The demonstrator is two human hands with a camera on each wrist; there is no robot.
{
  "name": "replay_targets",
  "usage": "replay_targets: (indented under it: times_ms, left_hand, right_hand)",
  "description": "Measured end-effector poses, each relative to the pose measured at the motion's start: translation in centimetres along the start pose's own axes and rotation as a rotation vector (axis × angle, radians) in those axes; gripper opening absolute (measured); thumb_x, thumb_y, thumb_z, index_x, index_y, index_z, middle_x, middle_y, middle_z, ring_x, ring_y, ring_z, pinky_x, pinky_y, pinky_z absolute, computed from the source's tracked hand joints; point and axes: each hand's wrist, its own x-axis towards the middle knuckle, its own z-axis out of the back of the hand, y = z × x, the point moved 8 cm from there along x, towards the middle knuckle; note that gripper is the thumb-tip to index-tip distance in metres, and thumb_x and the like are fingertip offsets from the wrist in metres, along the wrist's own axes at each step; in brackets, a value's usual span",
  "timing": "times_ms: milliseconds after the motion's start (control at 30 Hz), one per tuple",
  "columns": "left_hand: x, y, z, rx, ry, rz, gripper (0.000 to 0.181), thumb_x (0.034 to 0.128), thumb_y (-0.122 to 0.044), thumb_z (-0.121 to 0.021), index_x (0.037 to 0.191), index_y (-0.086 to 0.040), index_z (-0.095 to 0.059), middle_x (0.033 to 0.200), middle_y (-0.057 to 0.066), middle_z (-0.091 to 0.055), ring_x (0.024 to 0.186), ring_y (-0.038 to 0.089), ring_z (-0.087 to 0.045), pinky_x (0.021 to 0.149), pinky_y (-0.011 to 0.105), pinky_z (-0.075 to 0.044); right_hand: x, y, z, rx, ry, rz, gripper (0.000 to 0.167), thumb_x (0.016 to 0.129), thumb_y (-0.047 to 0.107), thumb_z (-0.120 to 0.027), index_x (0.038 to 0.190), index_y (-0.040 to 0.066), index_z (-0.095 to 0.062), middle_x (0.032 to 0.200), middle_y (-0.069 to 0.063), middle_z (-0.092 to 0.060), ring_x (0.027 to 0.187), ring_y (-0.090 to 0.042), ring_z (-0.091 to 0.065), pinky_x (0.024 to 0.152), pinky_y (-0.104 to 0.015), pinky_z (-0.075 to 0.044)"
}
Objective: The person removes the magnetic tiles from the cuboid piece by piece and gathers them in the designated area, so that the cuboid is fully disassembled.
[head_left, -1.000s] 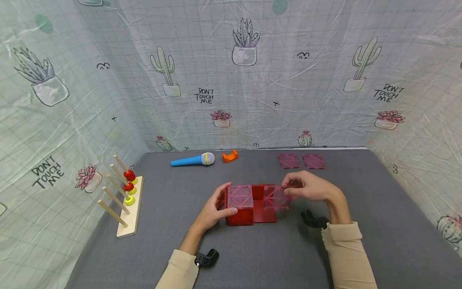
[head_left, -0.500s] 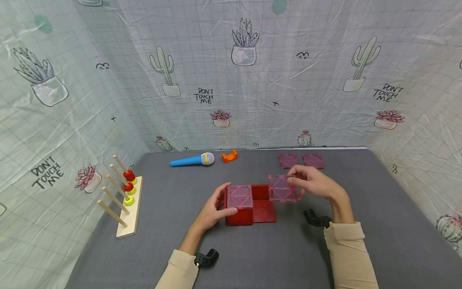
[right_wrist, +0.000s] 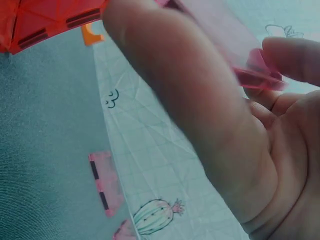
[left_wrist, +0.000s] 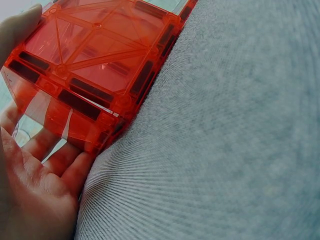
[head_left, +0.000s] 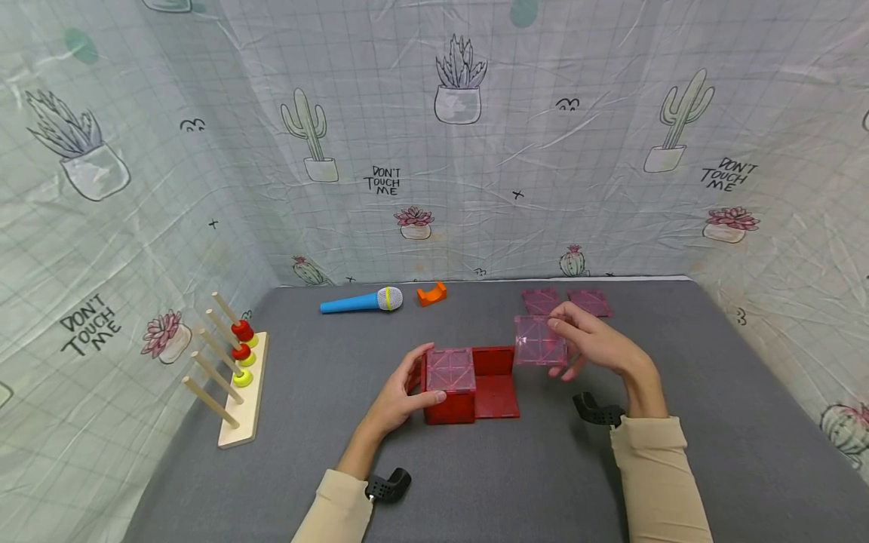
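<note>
Tile (head_left: pixel 536 343) up in the air, pinched in my right hand (head_left: pixel 599 343), just beside the right end of the box (head_left: pixel 453 409); my left hand (head_left: pixel 400 396) grips its left end on the surface (head_left: pixel 475 483).

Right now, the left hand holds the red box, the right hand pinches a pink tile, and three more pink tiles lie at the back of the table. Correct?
The count is off: the head view shows two more pink tiles at the back of the table, not three. The left hand holds the red box, and the right hand pinches a pink tile.
</note>
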Motion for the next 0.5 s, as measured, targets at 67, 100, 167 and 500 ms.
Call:
replay_targets:
  times_ms: [67, 100, 167, 500]
  left_hand:
    - [0.0, -0.1, 0.0, -0.001, 0.001, -0.008, 0.084, 0.0852, -0.025, -0.074, 0.156, -0.015, -0.030, 0.147, 0.003, -0.050, 0.131, 0.025, -0.052, 0.109, 0.051, -0.040]
    - [0.0, -0.2, 0.0, -0.003, 0.001, -0.011, 0.084, 0.0852, -0.024, -0.074, 0.156, -0.015, -0.030, 0.147, 0.003, -0.051, 0.131, 0.025, -0.052, 0.109, 0.052, -0.040]
    - [0.0, -0.2, 0.0, -0.001, -0.001, -0.009, 0.084, 0.0853, -0.024, -0.074, 0.156, -0.015, -0.030, 0.147, 0.002, -0.051, 0.131, 0.025, -0.052, 0.109, 0.050, -0.041]
    - [-0.1, -0.2, 0.0, -0.001, 0.000, -0.007, 0.084, 0.0854, -0.023, -0.074, 0.156, -0.014, -0.030, 0.146, 0.002, -0.051, 0.130, 0.024, -0.052, 0.108, 0.048, -0.042]
  right_hand:
    - [0.0, -0.3, 0.1, 0.012, -0.004, -0.017, 0.036, 0.108, 0.032, -0.044, 0.121, 0.000, -0.037, 0.106, -0.032, -0.049, 0.074, -0.041, -0.074, 0.061, -0.057, -0.057]
    - [0.0, -0.4, 0.2, 0.001, -0.011, -0.018, 0.036, 0.108, 0.032, -0.044, 0.122, 0.000, -0.036, 0.110, -0.032, -0.047, 0.073, -0.039, -0.074, 0.060, -0.055, -0.057]
    - [0.0, -0.6, 0.5, -0.017, -0.032, -0.022, 0.037, 0.108, 0.033, -0.044, 0.125, 0.001, -0.034, 0.110, -0.031, -0.047, 0.072, -0.039, -0.073, 0.058, -0.052, -0.058]
    - [-0.2, -1.3, 2.0, -0.051, -0.078, 0.005, 0.045, 0.106, 0.020, -0.049, 0.139, -0.001, -0.025, 0.112, -0.029, -0.052, 0.073, -0.038, -0.071, 0.056, -0.045, -0.058]
